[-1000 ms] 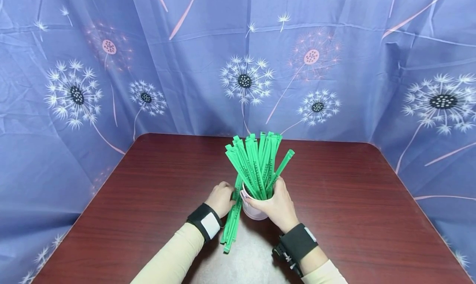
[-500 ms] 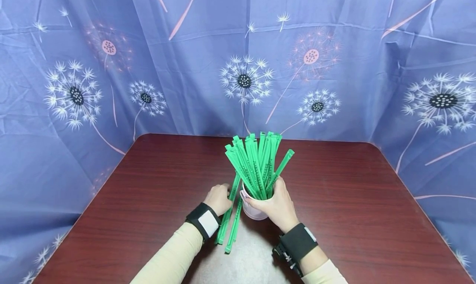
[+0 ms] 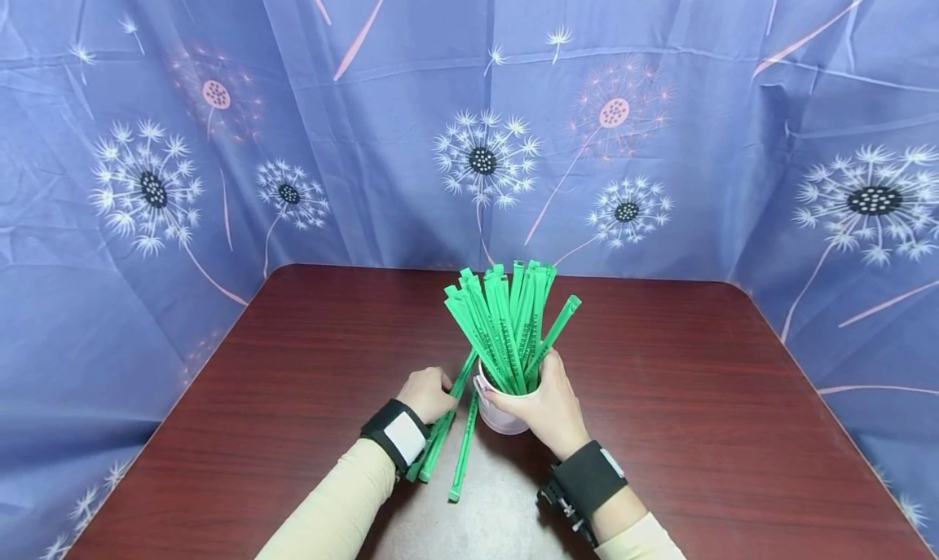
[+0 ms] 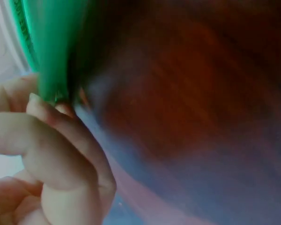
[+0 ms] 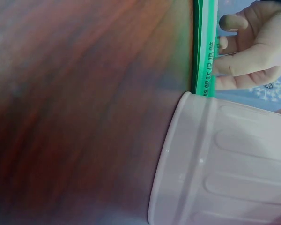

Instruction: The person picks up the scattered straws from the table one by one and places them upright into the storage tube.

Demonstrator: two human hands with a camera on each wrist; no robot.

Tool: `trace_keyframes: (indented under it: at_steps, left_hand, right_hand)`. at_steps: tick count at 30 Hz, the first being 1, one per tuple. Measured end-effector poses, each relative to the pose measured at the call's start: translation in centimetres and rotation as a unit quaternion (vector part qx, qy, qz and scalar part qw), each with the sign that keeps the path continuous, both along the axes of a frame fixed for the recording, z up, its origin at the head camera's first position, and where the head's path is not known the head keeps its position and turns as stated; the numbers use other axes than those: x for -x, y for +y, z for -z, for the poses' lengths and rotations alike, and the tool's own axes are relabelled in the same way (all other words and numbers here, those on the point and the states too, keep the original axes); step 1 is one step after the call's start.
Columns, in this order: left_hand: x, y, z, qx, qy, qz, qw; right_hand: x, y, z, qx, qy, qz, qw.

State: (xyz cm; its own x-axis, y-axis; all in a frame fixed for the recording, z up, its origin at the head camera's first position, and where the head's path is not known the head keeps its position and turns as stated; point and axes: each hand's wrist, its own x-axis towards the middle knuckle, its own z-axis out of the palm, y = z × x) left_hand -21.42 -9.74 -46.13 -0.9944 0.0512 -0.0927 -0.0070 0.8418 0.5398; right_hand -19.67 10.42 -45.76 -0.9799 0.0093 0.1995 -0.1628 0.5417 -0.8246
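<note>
My right hand (image 3: 552,403) grips the rim of a pale ribbed cup (image 3: 502,421), thumb at its near left side. A dense bunch of green wrapped straws (image 3: 506,324) stands in the cup and fans out above it. Left of the cup, my left hand (image 3: 425,394) holds a few more wrapped straws (image 3: 440,439) lying slantwise on the table. Its curled fingers (image 4: 61,154) meet the straws' green wrappers (image 4: 61,51) in the left wrist view. One separate straw (image 3: 464,454) lies between that group and the cup.
The dark red wooden table (image 3: 682,397) has rounded far corners. A blue curtain (image 3: 367,160) with dandelion prints hangs behind it and on both sides. A bright patch of glare (image 3: 484,519) shows on the table's near middle.
My left hand has shifted slightly left and toward me, drawing some straws away from the one beside the cup. My right hand and the cup have stayed in place.
</note>
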Motion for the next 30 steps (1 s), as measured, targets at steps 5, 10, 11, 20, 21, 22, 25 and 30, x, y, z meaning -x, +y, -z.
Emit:
trace_keyframes:
  at_steps: [5, 10, 11, 20, 21, 22, 25, 30]
  left_hand:
    - [0.2, -0.8, -0.4, -0.066, 0.002, -0.014, 0.9977]
    - [0.3, -1.5, -2.7, -0.112, 0.044, -0.033, 0.9922]
    - [0.2, -1.6, -3.3, -0.121, 0.058, -0.038, 0.9902]
    - [-0.5, -1.8, -7.7, -0.244, 0.133, -0.065, 0.9585]
    - [-0.6, -1.9, -8.1, -0.261, 0.135, -0.066, 0.9536]
    - [-0.7, -1.9, -8.4, -0.276, 0.139, -0.065, 0.9487]
    - [-0.9, -1.9, -9.3, -0.325, 0.154, -0.061, 0.9313]
    - [-1.1, -2.0, -10.4, -0.412, 0.17, -0.052, 0.8938]
  right_hand:
    - [-0.1, -0.1, 0.0, -0.001, -0.004, 0.003, 1.0]
    - [-0.1, 0.0, -0.1, -0.004, -0.005, 0.004, 1.0]
    - [0.0, 0.0, 0.0, -0.004, -0.005, 0.003, 1.0]
    - [0.0, 0.0, 0.0, -0.007, -0.007, -0.001, 1.0]
    - [0.0, 0.0, 0.0, -0.008, -0.008, 0.0, 1.0]
    - [0.0, 0.0, 0.0, -0.009, -0.008, 0.0, 1.0]
    - [-0.1, 0.1, 0.0, -0.009, -0.013, -0.001, 1.0]
    - [-0.1, 0.1, -0.1, -0.009, -0.02, -0.002, 1.0]
